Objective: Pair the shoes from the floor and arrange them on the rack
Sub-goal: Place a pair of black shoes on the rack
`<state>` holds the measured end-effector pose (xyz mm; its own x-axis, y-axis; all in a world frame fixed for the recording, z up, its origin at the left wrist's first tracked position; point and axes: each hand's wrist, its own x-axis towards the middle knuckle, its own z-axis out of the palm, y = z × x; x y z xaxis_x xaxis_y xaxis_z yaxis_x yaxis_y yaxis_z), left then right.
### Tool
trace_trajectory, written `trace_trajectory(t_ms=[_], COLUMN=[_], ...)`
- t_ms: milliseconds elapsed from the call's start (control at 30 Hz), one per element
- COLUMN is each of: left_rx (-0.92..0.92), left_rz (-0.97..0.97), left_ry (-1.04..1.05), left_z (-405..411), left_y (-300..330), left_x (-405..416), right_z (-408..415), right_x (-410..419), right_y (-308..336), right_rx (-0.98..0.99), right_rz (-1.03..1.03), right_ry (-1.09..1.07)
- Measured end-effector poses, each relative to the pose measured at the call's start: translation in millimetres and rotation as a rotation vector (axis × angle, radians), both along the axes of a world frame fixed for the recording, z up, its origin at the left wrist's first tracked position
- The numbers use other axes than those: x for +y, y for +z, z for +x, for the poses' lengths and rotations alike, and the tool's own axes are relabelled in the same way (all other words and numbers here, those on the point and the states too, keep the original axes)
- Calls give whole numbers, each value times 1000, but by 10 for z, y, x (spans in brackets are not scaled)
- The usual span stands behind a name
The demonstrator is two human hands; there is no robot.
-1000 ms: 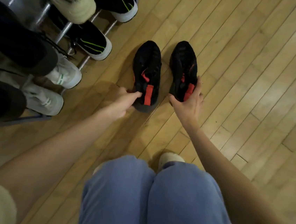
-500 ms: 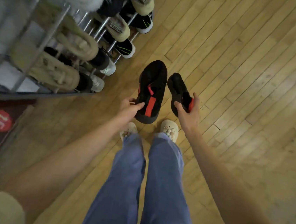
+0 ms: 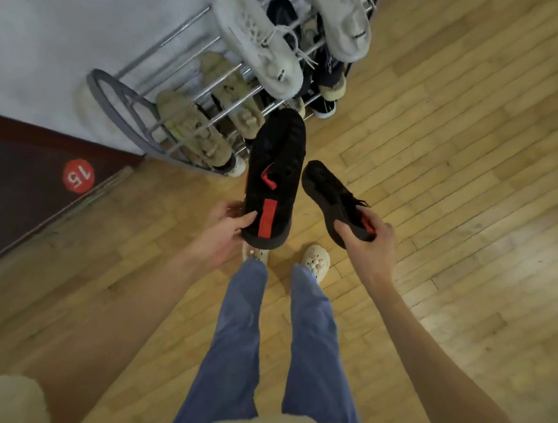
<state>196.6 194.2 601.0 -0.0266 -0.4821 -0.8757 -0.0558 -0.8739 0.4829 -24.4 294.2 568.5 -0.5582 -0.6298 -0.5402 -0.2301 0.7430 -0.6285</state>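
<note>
Change: both black knit shoes have risen further off the floor since half a second ago, and more of the rack's top tier shows.
Left grip: the left hand (image 3: pixel 226 228) curls around the heel of the black knit shoe with the red heel strip (image 3: pixel 274 179), thumb on its side; this shoe's toe points at the grey metal-rod shoe rack (image 3: pixel 136 117).
Right grip: the right hand (image 3: pixel 369 241) pinches the heel of the second black knit shoe (image 3: pixel 332 196), tilted, just right of the first.
Rack: white laced sneakers (image 3: pixel 257 40) on top, beige shoes (image 3: pixel 190 126) beneath.
Floor: pale wooden planks (image 3: pixel 465 162) under both held shoes.
Landmark: a red round sticker marked 15 (image 3: pixel 78 176) lies left of the rack.
</note>
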Motion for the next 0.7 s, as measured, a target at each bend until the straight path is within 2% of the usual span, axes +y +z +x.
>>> trace_trajectory(t_ms=[300, 467, 600, 700], left_rx=[-28, -106, -85, -31], left_rz=[-267, -314, -306, -306], left_ry=[331, 495, 635, 725], left_z=[410, 625, 658, 653], left_y=[284, 80, -206, -373], left_x=[-270, -476, -683, -876], right_z=[246, 659, 972, 1158], right_x=[-921, -1494, -1968, -2296], right_y=[357, 155, -124, -344], right_rx=[39, 85, 166, 197], right_rz=[-332, -492, -636, -663], right_ry=[316, 428, 519, 533])
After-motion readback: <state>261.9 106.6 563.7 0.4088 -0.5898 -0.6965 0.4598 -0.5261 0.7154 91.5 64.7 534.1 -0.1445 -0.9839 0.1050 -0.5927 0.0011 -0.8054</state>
